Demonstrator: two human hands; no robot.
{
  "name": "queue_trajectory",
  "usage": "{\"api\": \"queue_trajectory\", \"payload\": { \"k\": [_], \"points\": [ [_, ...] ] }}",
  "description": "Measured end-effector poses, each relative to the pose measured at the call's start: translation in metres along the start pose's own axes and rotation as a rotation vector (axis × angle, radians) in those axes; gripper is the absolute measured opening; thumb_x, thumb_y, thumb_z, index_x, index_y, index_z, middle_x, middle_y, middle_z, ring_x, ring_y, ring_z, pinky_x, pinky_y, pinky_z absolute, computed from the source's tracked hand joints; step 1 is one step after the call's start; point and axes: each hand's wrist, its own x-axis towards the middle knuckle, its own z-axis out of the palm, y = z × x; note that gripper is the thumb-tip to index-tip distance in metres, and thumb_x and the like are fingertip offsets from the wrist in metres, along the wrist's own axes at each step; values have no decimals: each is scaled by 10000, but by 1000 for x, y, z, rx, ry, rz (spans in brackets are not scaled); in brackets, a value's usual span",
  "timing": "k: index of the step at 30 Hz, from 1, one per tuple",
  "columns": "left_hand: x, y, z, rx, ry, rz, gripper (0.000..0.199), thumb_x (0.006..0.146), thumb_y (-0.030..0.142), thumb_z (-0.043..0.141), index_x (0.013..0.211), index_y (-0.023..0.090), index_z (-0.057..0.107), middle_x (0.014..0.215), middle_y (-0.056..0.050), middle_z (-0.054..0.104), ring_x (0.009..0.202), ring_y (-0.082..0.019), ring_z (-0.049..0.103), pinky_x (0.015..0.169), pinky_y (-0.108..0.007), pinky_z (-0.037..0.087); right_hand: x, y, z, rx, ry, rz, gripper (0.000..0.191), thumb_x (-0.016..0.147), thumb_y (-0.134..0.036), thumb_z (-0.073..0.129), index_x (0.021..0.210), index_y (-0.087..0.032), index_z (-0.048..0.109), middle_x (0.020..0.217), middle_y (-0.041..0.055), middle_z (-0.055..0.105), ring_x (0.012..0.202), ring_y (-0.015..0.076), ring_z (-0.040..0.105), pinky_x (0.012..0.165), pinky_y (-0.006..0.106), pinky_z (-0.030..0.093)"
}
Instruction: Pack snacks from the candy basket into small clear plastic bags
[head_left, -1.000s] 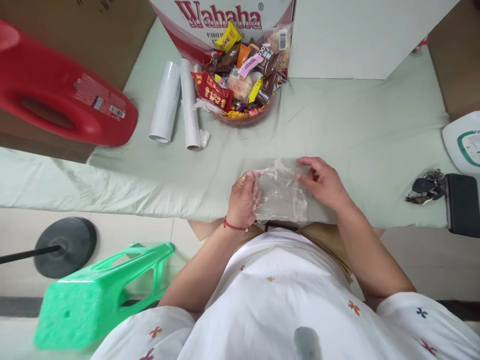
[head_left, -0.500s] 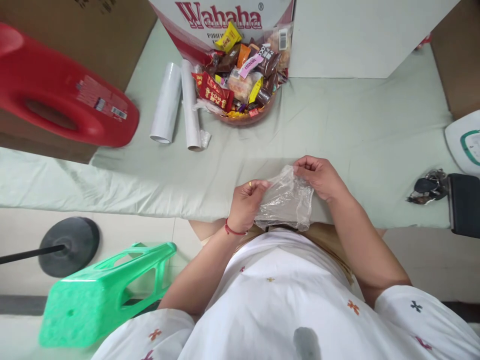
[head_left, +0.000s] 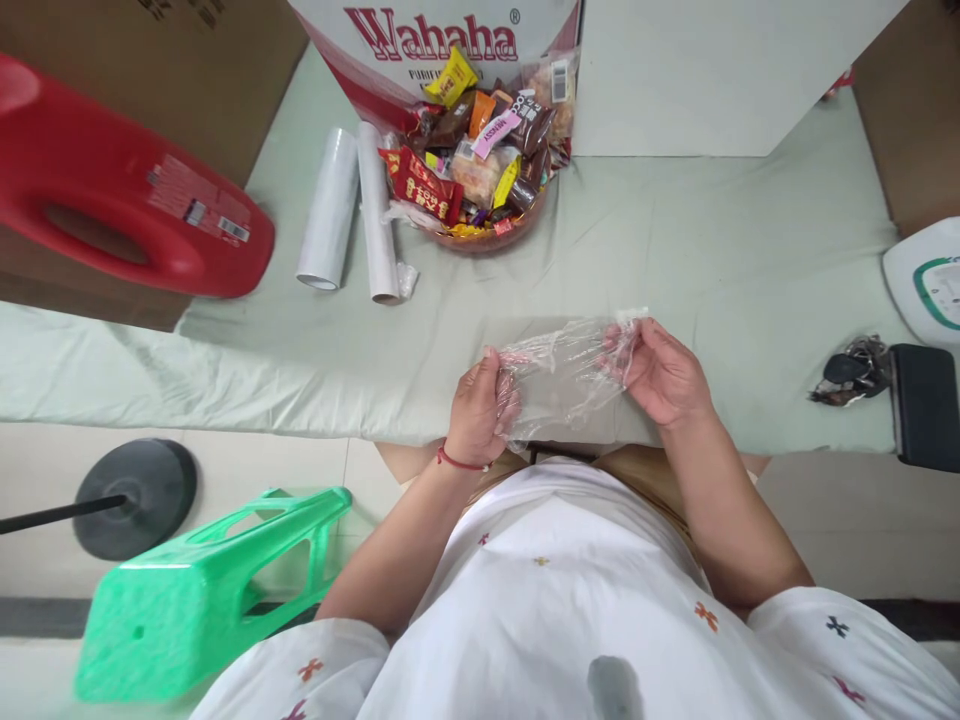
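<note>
A thin, clear plastic bag (head_left: 566,380) is stretched sideways between my hands, just above the front edge of the cloth-covered table. My left hand (head_left: 480,405) has its fingers curled round the left end, thumb pointing up. At the other end, my right hand (head_left: 660,370) is turned partly palm up, with its fingers behind or inside the crinkled film and the thumb near its top edge. The table shows through the film. Further back stands a round bowl (head_left: 499,240) heaped with wrapped snacks (head_left: 480,170).
Two white rolls (head_left: 330,210) lie left of the bowl, near a red jug (head_left: 135,190). Behind is a Wahaha carton (head_left: 435,35). Keys (head_left: 851,372), a black phone-like object (head_left: 926,405) and a white container (head_left: 930,280) are at right. A green stool (head_left: 202,590) stands below left.
My hands have moved slightly apart, pulling the bag wider. My right hand has turned from a fingertip pinch to partly palm up, and my left thumb now points upward.
</note>
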Motion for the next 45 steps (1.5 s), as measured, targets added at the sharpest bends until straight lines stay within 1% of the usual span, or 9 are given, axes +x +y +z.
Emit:
{"api": "queue_trajectory", "payload": {
  "k": [3,11,15,20,24,29,38,42,45],
  "points": [
    [-2,-5,5,9,-7,32,525,859,681,694,899,158,721,468,114,228,322,-46,167,313,-234,116,-2,7,7,-42,-12,78,534,715,-683,841,997,-247,716,965,49,740,930,227,701,811,399,625],
    [-3,-21,-5,216,-76,76,638,931,751,516,1068,167,733,562,46,438,432,-79,360,388,-236,259,-10,6,27,-210,68,78,448,554,-392,1002,798,-199,680,710,-40,598,644,115,595,488,213,516],
    [-2,-14,-16,498,-37,265,687,872,709,657,1335,202,636,1048,-84,685,921,-197,660,714,-296,535,-19,-5,32,-302,20,1,446,628,-466,962,803,-196,652,819,2,690,505,85,553,356,204,383],
    [2,3,-3,493,-156,184,735,863,738,634,1360,197,607,1292,-131,691,1300,-300,597,1053,-422,490,-30,-10,37,-384,-79,-75,406,720,-488,909,822,-204,638,976,47,765,444,76,550,357,232,401],
    [9,4,23,196,-279,-93,529,835,695,701,958,181,687,1039,-77,739,1042,-240,718,816,-324,564,-34,-10,38,-395,-85,-66,380,727,-481,904,831,-211,658,874,23,754,450,88,543,364,234,395],
    [12,-2,34,125,-11,144,439,877,579,725,751,217,512,552,71,481,427,-85,466,416,-229,325,-35,-11,26,-415,14,-114,345,731,-473,900,796,-217,679,892,21,732,540,97,540,434,245,421],
    [6,1,11,279,145,274,366,982,514,612,755,232,556,523,54,389,472,-114,371,456,-258,231,-34,-11,-1,-400,74,-18,338,698,-460,923,744,-215,694,718,4,654,574,102,491,465,220,397],
    [4,-2,10,286,87,277,408,977,580,592,769,230,572,506,64,369,427,-101,310,441,-261,217,-35,-10,-3,-235,-51,34,313,725,-462,906,819,-229,720,926,37,745,646,108,559,549,230,484],
    [3,-5,11,282,28,268,440,964,633,578,782,232,574,499,70,362,397,-93,276,419,-262,198,-30,-10,-4,-117,-83,110,443,779,-637,789,960,-235,746,901,48,774,468,73,431,415,223,404]
  ]
}}
